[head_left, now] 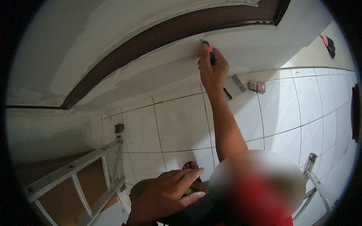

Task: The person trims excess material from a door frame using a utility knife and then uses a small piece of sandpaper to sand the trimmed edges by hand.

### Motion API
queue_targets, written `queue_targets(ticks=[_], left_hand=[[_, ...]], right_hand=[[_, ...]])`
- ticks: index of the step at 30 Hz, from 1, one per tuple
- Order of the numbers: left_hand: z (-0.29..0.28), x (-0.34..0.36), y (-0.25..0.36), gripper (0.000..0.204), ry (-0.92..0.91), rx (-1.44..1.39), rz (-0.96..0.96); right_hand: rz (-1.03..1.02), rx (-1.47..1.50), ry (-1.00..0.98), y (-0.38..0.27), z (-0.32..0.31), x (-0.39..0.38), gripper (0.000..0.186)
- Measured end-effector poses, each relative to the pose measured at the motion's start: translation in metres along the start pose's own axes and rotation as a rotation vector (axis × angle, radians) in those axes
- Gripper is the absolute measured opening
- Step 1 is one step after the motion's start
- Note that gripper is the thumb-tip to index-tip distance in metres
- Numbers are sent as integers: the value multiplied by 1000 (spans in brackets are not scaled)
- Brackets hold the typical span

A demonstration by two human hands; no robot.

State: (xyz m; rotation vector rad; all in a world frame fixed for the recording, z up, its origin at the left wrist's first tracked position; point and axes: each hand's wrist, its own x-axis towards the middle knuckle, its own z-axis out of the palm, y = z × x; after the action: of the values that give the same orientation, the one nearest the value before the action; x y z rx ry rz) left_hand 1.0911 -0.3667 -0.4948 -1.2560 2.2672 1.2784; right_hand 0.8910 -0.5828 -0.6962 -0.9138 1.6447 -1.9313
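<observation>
My right hand [213, 71] is stretched out to the pale plastered wall [166, 69], closed around a small tool [210, 49] with a dark body and a bright red part. The fingers cover most of that tool, so its kind cannot be made out. Its upper end is at the wall, just below a dark brown wooden frame [158, 37]. Low in the view, my left hand [169, 190] lies palm down above my bent leg, fingers stretched and thumb apart, holding nothing. Pale smears show on its thumb tip.
Beside the wall's foot lie a flat grey piece with a dark strip [235, 84] and a small reddish pack [259, 87]. Metal ladders stand at left [75, 171] and right [313, 171]. A pink-and-black brush [329, 47] lies far right. White tiles [181, 124] cover the floor.
</observation>
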Motion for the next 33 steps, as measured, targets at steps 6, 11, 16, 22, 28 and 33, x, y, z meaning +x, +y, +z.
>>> queue_targets(ticks=[6, 11, 16, 22, 28, 33], left_hand=[[1, 7, -3, 70, 39, 24, 40], [-2, 11, -3, 70, -14, -7, -3], [-5, 12, -4, 71, -64, -22, -50], [-8, 12, -4, 74, -126, 13, -90], [-7, 13, -1, 73, -154, -2, -139], [-5, 13, 1, 71, -126, 12, -96]], right_hand=[[-86, -92, 11, -4, -4, 0, 48], [-90, -46, 11, -3, -2, 2, 47], [-96, -54, 17, -3, -1, 1, 45], [-162, -30, 25, -7, -2, 3, 40], [-209, -195, -52, -5, -10, 6, 35], [-257, -182, -134, -3, -18, 7, 36]])
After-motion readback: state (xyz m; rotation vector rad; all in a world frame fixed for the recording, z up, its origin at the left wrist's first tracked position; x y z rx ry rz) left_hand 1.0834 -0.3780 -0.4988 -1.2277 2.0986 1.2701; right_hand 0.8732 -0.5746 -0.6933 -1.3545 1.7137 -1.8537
